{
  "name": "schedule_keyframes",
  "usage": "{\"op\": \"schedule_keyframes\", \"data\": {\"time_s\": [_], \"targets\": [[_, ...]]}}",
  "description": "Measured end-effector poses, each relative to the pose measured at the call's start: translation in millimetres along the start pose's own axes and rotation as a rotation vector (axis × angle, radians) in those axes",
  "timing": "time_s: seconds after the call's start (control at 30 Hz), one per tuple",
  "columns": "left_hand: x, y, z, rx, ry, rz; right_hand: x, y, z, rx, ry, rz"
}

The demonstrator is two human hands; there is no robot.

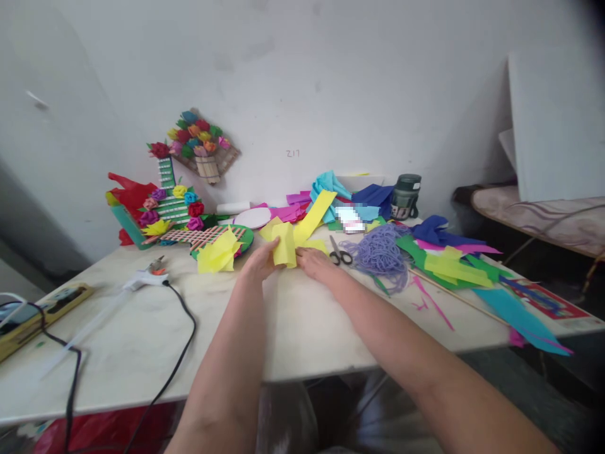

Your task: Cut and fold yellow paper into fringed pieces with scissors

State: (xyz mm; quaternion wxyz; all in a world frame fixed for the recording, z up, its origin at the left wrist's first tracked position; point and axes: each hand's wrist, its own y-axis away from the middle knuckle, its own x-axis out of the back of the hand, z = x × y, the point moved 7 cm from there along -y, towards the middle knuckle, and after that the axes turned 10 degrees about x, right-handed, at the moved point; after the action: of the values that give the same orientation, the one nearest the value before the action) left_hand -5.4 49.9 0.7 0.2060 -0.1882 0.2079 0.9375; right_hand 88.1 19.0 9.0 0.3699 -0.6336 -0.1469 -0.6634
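Both my hands meet at the middle of the pale table (293,328). My left hand (259,263) pinches a folded piece of yellow paper (285,247) and holds it upright. My right hand (316,260) rests on the table beside it, fingers closed on the paper's lower right edge. A long yellow paper strip (314,215) runs up and right behind the piece. Another crumpled yellow sheet (218,253) lies to the left.
Scissors (339,252) and a heap of purple cord (380,251) lie just right of my hands. Coloured paper scraps (454,265) cover the right side. A glue gun (144,276) with black cable, paper-flower crafts (174,208) and a dark jar (405,195) stand around.
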Motion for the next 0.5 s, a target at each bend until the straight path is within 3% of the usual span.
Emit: {"op": "schedule_keyframes", "data": {"time_s": [0.1,0.37,0.5], "targets": [[3.5,-5.2,-1.7,-0.018,0.003,0.048,-2.6,-0.4,-0.5,-0.006,-0.004,-0.006],[45.3,-27.0,-6.1,-0.154,-0.016,0.457,-18.8,1.1,5.2,-0.093,-0.213,-0.014],[51.4,-23.0,-1.0,-0.221,-0.009,0.521,-29.0,5.3,14.7,-0.2,-0.271,-0.1]]}}
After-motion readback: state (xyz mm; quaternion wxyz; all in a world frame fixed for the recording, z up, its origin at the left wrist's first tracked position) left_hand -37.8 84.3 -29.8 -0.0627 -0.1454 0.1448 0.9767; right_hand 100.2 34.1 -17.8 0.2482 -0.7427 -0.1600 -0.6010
